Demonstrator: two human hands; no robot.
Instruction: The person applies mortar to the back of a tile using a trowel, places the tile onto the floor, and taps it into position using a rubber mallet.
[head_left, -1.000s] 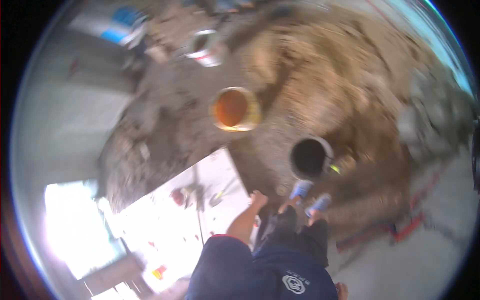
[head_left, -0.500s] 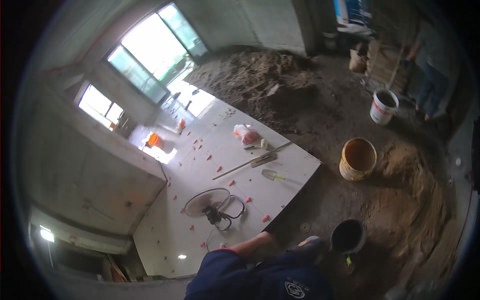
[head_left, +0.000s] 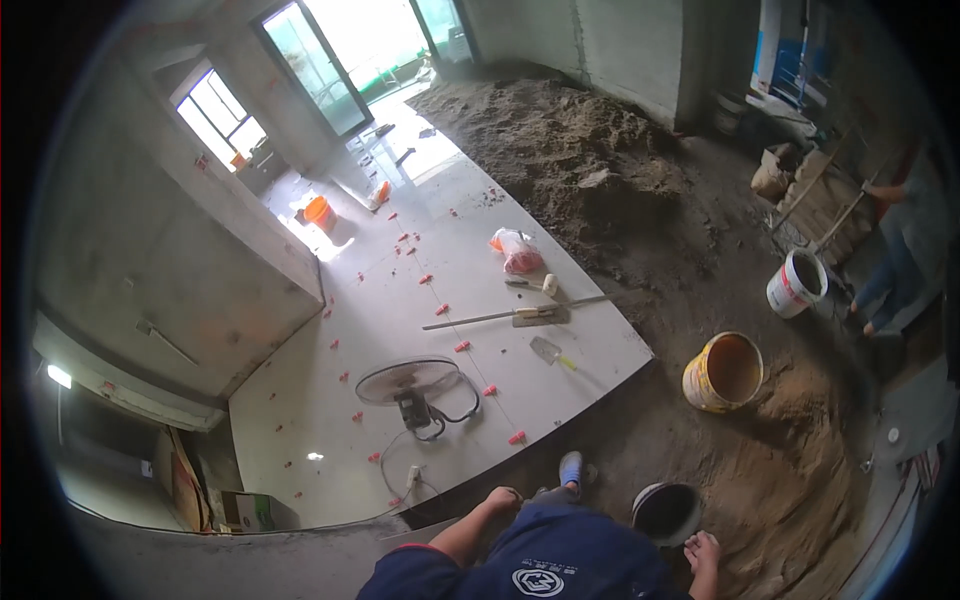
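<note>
My left hand (head_left: 506, 497) hangs near the corner edge of the tiled floor, fingers curled in, with nothing seen in it. Beside the dark bucket (head_left: 667, 512) is my right hand (head_left: 703, 552), its fingers bent inward and no object visible in them. Neither hand touches a tool. On the pale tiles (head_left: 400, 270) a pedestal-less fan (head_left: 412, 395) lies ahead of my left arm. Farther out are a pointed trowel (head_left: 551, 352), a flat trowel (head_left: 541, 317) across a long straightedge (head_left: 470, 320), a mallet (head_left: 548, 285) and a plastic bag (head_left: 515, 250).
Red tile clips (head_left: 462, 346) dot the tile joints. A yellow bucket (head_left: 705, 385) and a white bucket (head_left: 783, 292) stand to the right, near a sand heap (head_left: 800, 450). Dark mortar (head_left: 570, 150) borders the tiles. A co-worker (head_left: 900, 240) stands at far right; an orange bucket (head_left: 318, 211) sits at far left.
My view has shifted and turned. My right hand has come into sight beside the dark bucket. My left arm now reaches less far across the tile edge, its hand plainly visible.
</note>
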